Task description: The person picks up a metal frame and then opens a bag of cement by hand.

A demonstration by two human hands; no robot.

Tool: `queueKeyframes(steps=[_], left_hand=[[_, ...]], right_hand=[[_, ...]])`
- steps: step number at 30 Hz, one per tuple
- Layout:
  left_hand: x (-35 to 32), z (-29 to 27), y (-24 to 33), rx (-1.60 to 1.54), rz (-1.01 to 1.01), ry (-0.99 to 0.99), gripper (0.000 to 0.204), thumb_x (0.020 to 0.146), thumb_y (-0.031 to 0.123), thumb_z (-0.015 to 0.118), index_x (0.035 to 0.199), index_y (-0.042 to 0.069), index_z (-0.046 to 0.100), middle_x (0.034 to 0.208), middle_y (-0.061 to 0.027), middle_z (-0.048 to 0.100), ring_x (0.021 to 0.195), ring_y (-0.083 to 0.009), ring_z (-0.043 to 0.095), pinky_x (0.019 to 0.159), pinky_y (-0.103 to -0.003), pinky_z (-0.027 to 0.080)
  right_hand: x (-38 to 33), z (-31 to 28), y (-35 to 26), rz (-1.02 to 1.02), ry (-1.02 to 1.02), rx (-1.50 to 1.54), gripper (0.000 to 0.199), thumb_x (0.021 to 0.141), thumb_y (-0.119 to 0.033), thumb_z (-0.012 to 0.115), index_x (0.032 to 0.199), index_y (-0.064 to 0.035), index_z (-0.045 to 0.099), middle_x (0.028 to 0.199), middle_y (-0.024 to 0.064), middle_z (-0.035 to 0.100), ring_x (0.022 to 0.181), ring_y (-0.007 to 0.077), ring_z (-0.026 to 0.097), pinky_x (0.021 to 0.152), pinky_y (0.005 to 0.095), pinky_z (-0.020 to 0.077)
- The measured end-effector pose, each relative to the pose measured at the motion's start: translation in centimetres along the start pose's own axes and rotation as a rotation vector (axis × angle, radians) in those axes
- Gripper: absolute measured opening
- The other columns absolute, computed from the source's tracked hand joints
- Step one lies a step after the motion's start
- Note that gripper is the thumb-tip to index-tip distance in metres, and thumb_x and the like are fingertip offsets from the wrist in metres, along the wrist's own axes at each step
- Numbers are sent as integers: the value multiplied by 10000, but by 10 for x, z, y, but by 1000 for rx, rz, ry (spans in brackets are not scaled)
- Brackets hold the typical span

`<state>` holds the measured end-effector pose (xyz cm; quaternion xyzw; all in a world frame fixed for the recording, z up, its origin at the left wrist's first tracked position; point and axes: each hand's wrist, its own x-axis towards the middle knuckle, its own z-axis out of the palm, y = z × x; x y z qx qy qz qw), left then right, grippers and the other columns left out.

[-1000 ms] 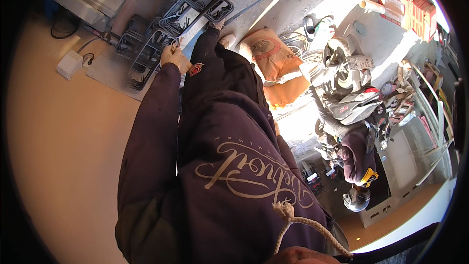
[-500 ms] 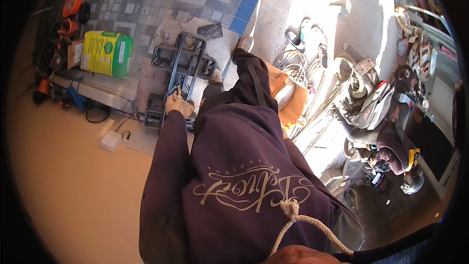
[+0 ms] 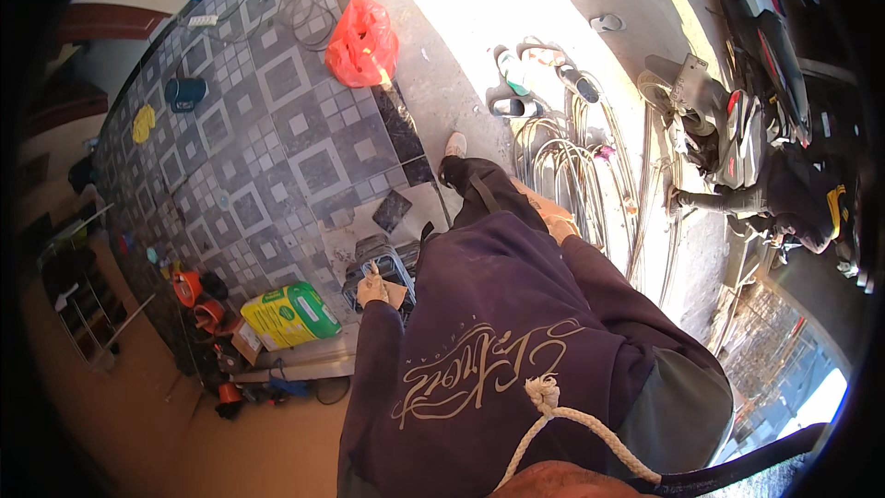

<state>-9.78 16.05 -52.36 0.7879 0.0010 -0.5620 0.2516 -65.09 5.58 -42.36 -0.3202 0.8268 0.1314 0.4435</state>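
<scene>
My left hand [image 3: 372, 290], pale and perhaps gloved, is closed with a small tan flat piece [image 3: 395, 294] at its side. It is over dark open-framed racks [image 3: 376, 251] on the floor, partly covered by my body. At my right side, my right hand [image 3: 560, 230] shows only in part beside an orange-brown sheet or sack [image 3: 542, 206]. My sleeve and torso hide most of that, and its fingers do not show clearly. A dark square tile [image 3: 393, 211] lies just beyond the racks.
A yellow-green package [image 3: 291, 315] and orange pots [image 3: 188, 289] stand at left. On the patterned tiles are a red plastic bag [image 3: 362, 41] and a dark bucket [image 3: 185, 94]. Coiled cables [image 3: 576, 166] and slippers [image 3: 516, 74] lie ahead right, near a motorbike [image 3: 737, 138].
My view has turned and shifted, bringing the tiled floor and red bag further in. My body now covers more of the racks. The orange-brown sheet shows much less; my right hand is now visible.
</scene>
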Motion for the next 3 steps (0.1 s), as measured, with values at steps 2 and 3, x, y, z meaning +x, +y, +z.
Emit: queueKeyframes(steps=[2,3], left_hand=[[84,1,31,87,176,-32,314,819,184,728,1047,-16,647,932,-112,677,798,-178,629,743,-327,509],[100,12,50,103,200,-58,314,819,184,728,1047,-16,647,932,-112,677,798,-178,629,743,-327,509]], right_hand=[[5,-1,-53,-35,72,109,319,883,-370,650,991,-77,720,924,139,724,818,290,694,756,393,507],[7,-3,-58,-27,95,139,319,883,-370,650,991,-77,720,924,139,724,818,290,694,756,393,507]])
